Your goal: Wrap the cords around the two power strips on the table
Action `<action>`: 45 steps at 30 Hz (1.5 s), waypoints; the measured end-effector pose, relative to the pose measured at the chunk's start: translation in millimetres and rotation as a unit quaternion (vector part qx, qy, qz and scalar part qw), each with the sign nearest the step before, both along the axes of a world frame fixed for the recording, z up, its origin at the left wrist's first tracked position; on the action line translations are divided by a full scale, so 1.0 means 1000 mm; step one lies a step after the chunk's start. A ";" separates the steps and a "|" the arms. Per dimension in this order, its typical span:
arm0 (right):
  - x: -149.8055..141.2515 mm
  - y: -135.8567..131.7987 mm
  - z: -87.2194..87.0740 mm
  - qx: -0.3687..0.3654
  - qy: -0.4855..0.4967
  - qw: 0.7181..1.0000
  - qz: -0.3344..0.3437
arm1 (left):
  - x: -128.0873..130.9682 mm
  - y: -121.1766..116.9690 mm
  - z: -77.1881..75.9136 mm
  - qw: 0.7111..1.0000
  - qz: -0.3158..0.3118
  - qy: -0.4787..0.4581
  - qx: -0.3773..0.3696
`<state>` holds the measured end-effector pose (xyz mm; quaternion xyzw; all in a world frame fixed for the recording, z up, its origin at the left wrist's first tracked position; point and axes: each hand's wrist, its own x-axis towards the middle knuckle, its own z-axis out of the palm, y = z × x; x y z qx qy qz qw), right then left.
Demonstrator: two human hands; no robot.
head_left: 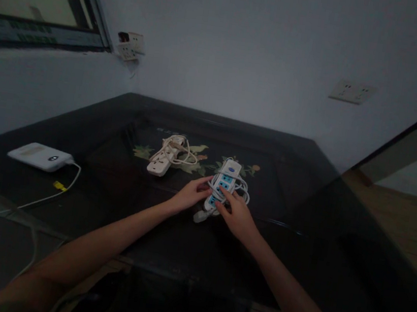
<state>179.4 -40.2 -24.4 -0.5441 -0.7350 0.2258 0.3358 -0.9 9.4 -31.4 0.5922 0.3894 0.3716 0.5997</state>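
Observation:
A white power strip with blue sockets point(233, 168) lies on the dark table, its cord point(245, 185) wound loosely around it. At its left edge, my left hand point(191, 194) grips the strip and cord, with fingertips partly hidden. From the right, my right hand point(238, 214) holds the strip, thumb and fingers over its lower sockets. The plug point(200, 216) sticks out at the near end, below the hands. Farther left lies a second, cream power strip point(160, 163) wrapped in its own cord, touched by neither hand.
A white box-shaped device point(41, 155) with a cable and yellow tag point(59, 186) sits at the table's left. The black table point(285, 156) has a painted flower pattern and meets the wall behind. Wall sockets point(352, 92) are on the right, others point(129, 46) near the window.

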 end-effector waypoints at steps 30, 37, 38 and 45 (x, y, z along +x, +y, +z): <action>0.079 0.013 0.023 0.026 -0.017 0.992 -0.124 | 0.012 -0.054 0.037 0.788 -0.127 0.419 0.433; 0.081 0.015 0.021 0.014 -0.044 0.990 -0.132 | 0.011 -0.053 0.034 0.777 -0.141 0.429 0.439; 0.082 0.015 0.021 0.013 -0.045 0.990 -0.132 | 0.012 -0.053 0.034 0.779 -0.138 0.427 0.439; 0.093 0.020 0.014 -0.017 -0.067 0.985 -0.160 | 0.011 -0.050 0.037 0.843 -0.127 0.362 0.378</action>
